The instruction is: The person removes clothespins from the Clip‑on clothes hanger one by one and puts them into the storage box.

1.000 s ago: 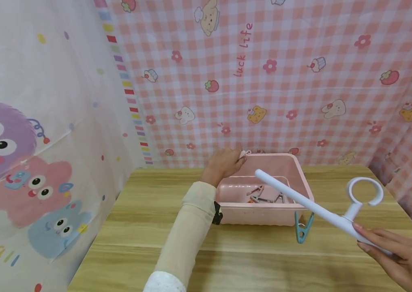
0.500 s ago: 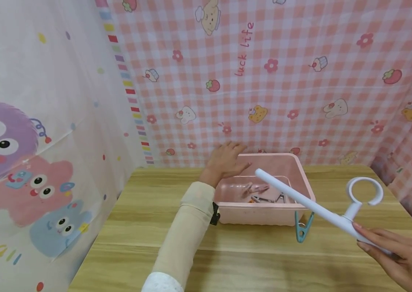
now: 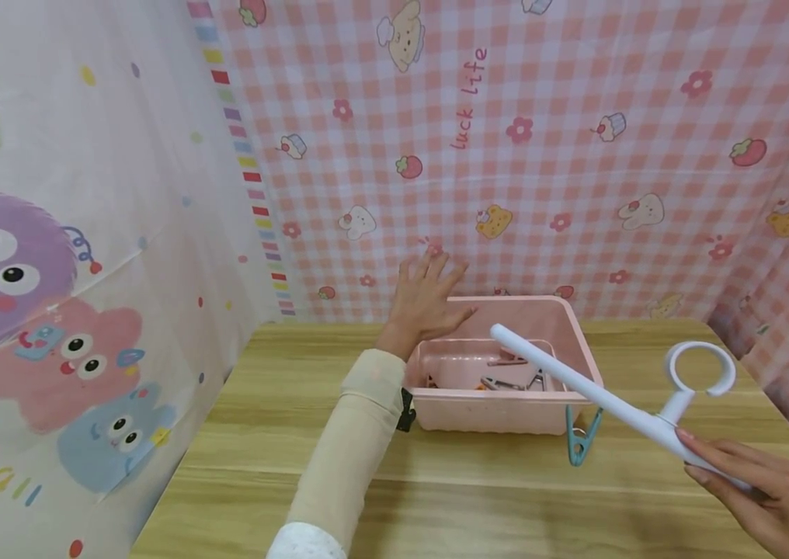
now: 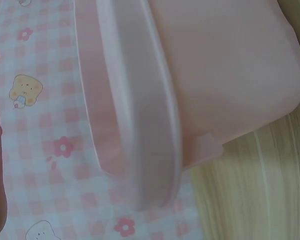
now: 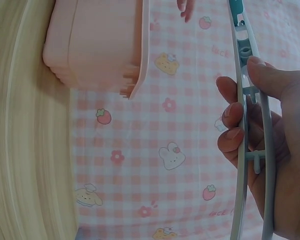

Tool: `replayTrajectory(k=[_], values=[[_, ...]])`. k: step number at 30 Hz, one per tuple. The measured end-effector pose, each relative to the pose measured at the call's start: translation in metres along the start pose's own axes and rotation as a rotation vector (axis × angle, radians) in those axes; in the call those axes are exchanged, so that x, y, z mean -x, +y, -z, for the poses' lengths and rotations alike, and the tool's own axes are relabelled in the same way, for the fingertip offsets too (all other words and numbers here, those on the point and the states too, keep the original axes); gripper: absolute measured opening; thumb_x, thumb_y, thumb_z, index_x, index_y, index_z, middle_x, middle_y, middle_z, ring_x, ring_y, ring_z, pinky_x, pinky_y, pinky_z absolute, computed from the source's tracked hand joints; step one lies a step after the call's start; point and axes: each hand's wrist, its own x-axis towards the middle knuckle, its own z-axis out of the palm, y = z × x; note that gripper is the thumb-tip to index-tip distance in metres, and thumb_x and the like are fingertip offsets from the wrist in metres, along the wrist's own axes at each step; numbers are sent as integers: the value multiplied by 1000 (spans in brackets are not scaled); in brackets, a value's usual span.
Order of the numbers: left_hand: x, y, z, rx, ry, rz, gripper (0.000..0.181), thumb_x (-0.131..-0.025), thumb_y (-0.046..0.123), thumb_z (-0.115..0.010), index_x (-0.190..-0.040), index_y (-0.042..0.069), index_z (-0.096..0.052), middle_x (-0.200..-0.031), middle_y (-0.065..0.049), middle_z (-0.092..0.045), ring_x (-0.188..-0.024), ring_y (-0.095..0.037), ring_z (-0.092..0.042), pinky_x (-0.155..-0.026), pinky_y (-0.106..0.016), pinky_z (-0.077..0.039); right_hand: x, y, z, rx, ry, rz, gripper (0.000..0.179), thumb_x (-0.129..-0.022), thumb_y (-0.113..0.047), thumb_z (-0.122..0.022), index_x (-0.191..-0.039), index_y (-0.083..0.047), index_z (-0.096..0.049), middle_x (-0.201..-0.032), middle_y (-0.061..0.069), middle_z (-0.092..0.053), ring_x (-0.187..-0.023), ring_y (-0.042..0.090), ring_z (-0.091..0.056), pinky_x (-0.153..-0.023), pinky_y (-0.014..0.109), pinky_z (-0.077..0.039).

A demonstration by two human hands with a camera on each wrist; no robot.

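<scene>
My left hand [image 3: 425, 299] has its fingers spread above the back left corner of a pink plastic bin [image 3: 499, 415], holding nothing. In the left wrist view the bin's rim [image 4: 150, 100] fills the middle, and a bit of the hand shows at the left edge. Several clothespins [image 3: 502, 384] lie on the bin's floor. My right hand [image 3: 772, 489] grips a white hanger [image 3: 576, 380] with a ring-shaped hook [image 3: 670, 361], held up at the right of the bin. The right wrist view shows thumb and fingers around its frame. A teal clothespin [image 3: 582, 442] hangs from the hanger.
The bin stands on a wood-grain table [image 3: 283, 435], near its back edge. Behind rises a pink checked cloth [image 3: 548, 171], and a white cartoon-printed cloth [image 3: 150, 310] hangs at the left.
My left hand has let go of a small pale clothespin at the bin's back rim; it dropped inside. The fingers have since spread and lifted. My right hand and hanger stay put.
</scene>
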Motion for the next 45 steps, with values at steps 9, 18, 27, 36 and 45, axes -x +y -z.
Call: replayTrajectory(k=[9, 18, 27, 36, 45], values=[[11, -2, 4, 56, 27, -13, 73, -96, 69, -45, -157, 29, -37, -161, -4, -41, -153, -31, -32, -125, -59, -21, -1, 4, -4, 3, -16, -13, 54, -97, -30, -64, -108, 23, -67, -120, -16, -71, -93, -14, -63, -66, 3, -49], [30, 13, 5, 295, 19, 36, 74, -96, 59, -54, -156, 20, -39, -157, -4, -48, -148, -29, -41, -121, -51, -35, -1, 5, -8, 26, -20, -25, 54, -98, -31, -62, -109, 22, -67, -126, -16, -68, -102, -14, -64, -71, 1, -50], [56, 46, 10, 1157, 39, 230, 81, -91, 23, -66, -161, 12, -26, -157, -10, -47, -149, -28, -41, -121, -51, -37, -4, 5, -8, 11, -1, -12, 54, -98, -30, -63, -108, 23, -67, -128, -14, -68, -105, -13, -64, -71, 1, -51], [92, 68, 19, 1920, -83, 185, 72, -96, 3, -47, -161, 3, -17, -160, -28, -35, -150, -44, -34, -123, -50, -35, -6, 2, -9, -4, 34, -17, 53, -97, -29, -65, -106, 24, -67, -125, -14, -70, -97, -14, -64, -59, 3, -48], [117, 104, 28, 2194, -425, 75, 51, -98, 24, -40, -149, 16, -38, -160, -31, -32, -141, -36, -51, -114, -48, -45, -8, 4, -14, -7, -1, 25, 50, -100, -27, -62, -109, 22, -67, -126, -12, -69, -107, -11, -65, -77, 2, -51]])
